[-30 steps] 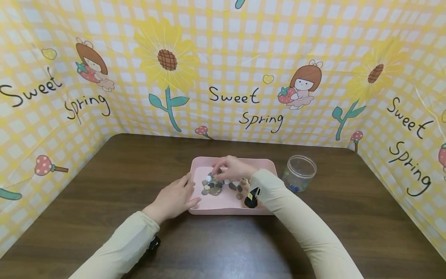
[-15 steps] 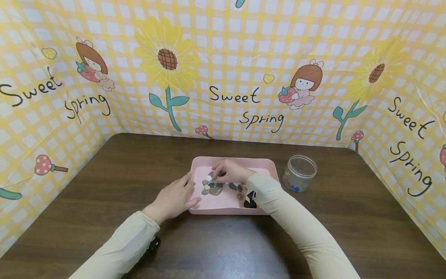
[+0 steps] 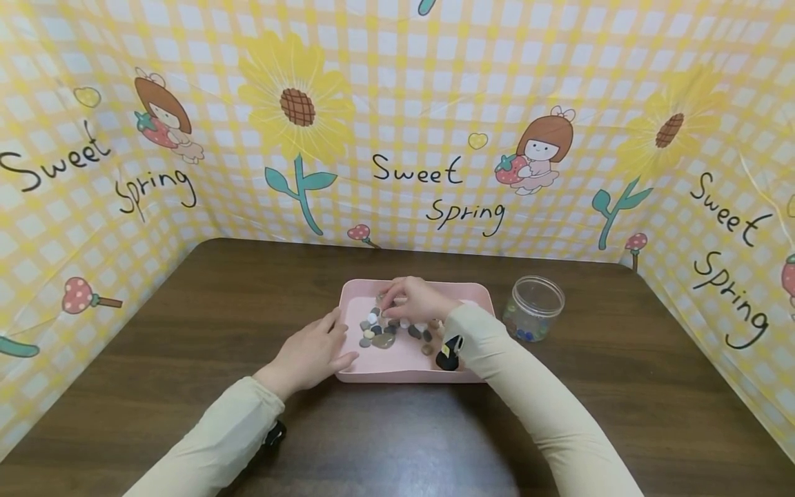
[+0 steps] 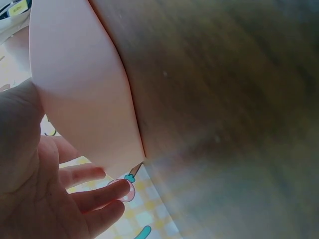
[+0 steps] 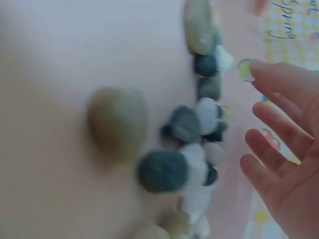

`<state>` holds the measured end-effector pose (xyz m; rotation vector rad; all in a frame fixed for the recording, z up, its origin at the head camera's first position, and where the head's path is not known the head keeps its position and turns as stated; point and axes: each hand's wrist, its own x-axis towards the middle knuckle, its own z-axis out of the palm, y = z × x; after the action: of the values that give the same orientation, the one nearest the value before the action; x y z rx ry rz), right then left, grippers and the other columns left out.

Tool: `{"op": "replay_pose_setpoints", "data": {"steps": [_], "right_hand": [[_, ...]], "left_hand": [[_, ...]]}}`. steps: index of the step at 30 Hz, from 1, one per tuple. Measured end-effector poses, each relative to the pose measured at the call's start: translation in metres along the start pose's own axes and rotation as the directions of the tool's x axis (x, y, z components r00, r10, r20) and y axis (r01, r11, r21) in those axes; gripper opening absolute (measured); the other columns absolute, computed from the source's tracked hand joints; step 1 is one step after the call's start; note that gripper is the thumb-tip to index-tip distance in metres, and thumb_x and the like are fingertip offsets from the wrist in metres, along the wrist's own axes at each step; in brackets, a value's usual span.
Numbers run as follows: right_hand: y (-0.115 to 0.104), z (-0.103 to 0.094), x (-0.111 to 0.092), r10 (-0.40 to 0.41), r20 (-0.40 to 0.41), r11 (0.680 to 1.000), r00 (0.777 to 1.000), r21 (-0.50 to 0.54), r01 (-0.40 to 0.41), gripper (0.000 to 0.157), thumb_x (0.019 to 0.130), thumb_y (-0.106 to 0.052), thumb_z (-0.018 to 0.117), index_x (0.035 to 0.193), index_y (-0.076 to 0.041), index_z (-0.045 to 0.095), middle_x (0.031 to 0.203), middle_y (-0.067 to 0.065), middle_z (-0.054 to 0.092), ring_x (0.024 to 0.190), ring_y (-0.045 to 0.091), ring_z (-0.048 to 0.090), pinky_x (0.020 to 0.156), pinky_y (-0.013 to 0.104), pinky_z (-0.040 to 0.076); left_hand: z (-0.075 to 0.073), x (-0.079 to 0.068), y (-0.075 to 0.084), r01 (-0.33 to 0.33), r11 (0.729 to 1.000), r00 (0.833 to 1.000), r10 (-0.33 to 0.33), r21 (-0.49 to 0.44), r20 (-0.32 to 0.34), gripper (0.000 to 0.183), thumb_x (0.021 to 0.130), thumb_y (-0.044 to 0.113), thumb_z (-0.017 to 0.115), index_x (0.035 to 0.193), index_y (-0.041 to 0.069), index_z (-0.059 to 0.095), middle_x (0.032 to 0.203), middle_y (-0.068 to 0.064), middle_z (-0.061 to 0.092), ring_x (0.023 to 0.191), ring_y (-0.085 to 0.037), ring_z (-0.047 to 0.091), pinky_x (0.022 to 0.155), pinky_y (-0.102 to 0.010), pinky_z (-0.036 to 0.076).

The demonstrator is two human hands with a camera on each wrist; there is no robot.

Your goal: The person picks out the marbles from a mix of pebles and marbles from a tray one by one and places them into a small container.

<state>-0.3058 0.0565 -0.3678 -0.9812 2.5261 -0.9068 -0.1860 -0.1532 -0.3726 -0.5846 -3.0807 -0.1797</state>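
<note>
My right hand (image 3: pixel 415 301) is over the pebbles, inside the pink tray (image 3: pixel 397 377). In the right wrist view its fingertips pinch a clear glass marble (image 5: pixel 245 70) with a yellow-green tint, and the other fingers are loosely bent. Grey, white, black and tan pebbles (image 3: pixel 383 340) lie grouped on the tray floor; a large blurred tan pebble (image 5: pixel 118 124) lies apart in the right wrist view. Part of the pebble group is hidden beneath my right hand. My left hand (image 3: pixel 310 353), fingers extended, rests at the tray's left rim, and the left wrist view shows it against the outer wall (image 4: pixel 84 94).
Right of the tray stands a clear open jar (image 3: pixel 535 309) with blue and greenish marbles in its bottom. Brown wooden tabletop (image 3: pixel 397 442) surrounds both. A yellow checked cloth (image 3: pixel 422 124) with sunflower prints encloses the back and sides.
My right hand dipped slightly toward the pebbles half a second ago and is now a little higher and farther back. My left hand and the tray have stayed in place.
</note>
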Motion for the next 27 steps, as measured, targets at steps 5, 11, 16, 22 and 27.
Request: {"op": "replay_pose_setpoints", "data": {"steps": [5,11,16,22,27], "right_hand": [[0.0,-0.016,-0.007,-0.073,-0.061,0.997,0.995,-0.03,0.071,0.013,0.083,-0.018,0.069,0.091,-0.008,0.073,0.129,0.013,0.058,0.125,0.028,0.05,0.107,0.043,0.038],[0.001,-0.035,-0.021,-0.09,-0.101,0.995,0.991,0.039,0.095,0.014,0.085,-0.017,0.067,0.094,-0.007,0.071,0.131,0.015,0.056,0.127,0.028,0.048,0.107,0.044,0.038],[0.002,-0.049,-0.034,-0.078,-0.138,0.99,0.987,0.11,0.093,0.013,0.087,-0.013,0.065,0.095,-0.005,0.071,0.133,0.014,0.053,0.128,0.029,0.047,0.107,0.04,0.039],[0.006,-0.067,-0.052,-0.074,-0.209,0.986,0.975,0.133,0.103,0.013,0.086,-0.012,0.065,0.095,-0.004,0.07,0.133,0.015,0.053,0.129,0.029,0.046,0.107,0.037,0.04],[0.012,-0.082,-0.073,-0.024,-0.264,0.976,0.964,0.202,0.079,0.016,0.086,-0.013,0.066,0.097,-0.001,0.068,0.134,0.014,0.051,0.132,0.027,0.043,0.108,0.034,0.038]], "left_hand": [[0.0,0.001,-0.001,0.005,1.0,1.0,-0.005,0.002,0.011,0.061,0.09,0.046,0.052,0.128,-0.001,0.053,0.144,-0.026,0.037,0.124,-0.04,0.049,0.1,-0.049,0.044],[0.0,0.0,0.0,-0.006,1.0,1.0,0.006,0.005,-0.006,0.06,0.09,0.046,0.052,0.127,-0.002,0.055,0.144,-0.026,0.038,0.122,-0.04,0.05,0.099,-0.049,0.044],[-0.001,-0.001,0.0,-0.008,1.0,1.0,0.008,-0.002,-0.012,0.06,0.09,0.045,0.053,0.127,-0.002,0.055,0.143,-0.026,0.038,0.122,-0.04,0.05,0.099,-0.049,0.044],[-0.001,-0.001,0.0,-0.013,1.0,1.0,0.013,0.003,-0.014,0.06,0.09,0.045,0.053,0.126,-0.002,0.055,0.143,-0.027,0.039,0.122,-0.04,0.05,0.099,-0.048,0.044],[-0.001,-0.001,0.001,-0.016,1.0,1.0,0.016,0.007,-0.014,0.059,0.09,0.044,0.053,0.126,-0.003,0.055,0.143,-0.027,0.039,0.122,-0.04,0.05,0.099,-0.048,0.044]]}}
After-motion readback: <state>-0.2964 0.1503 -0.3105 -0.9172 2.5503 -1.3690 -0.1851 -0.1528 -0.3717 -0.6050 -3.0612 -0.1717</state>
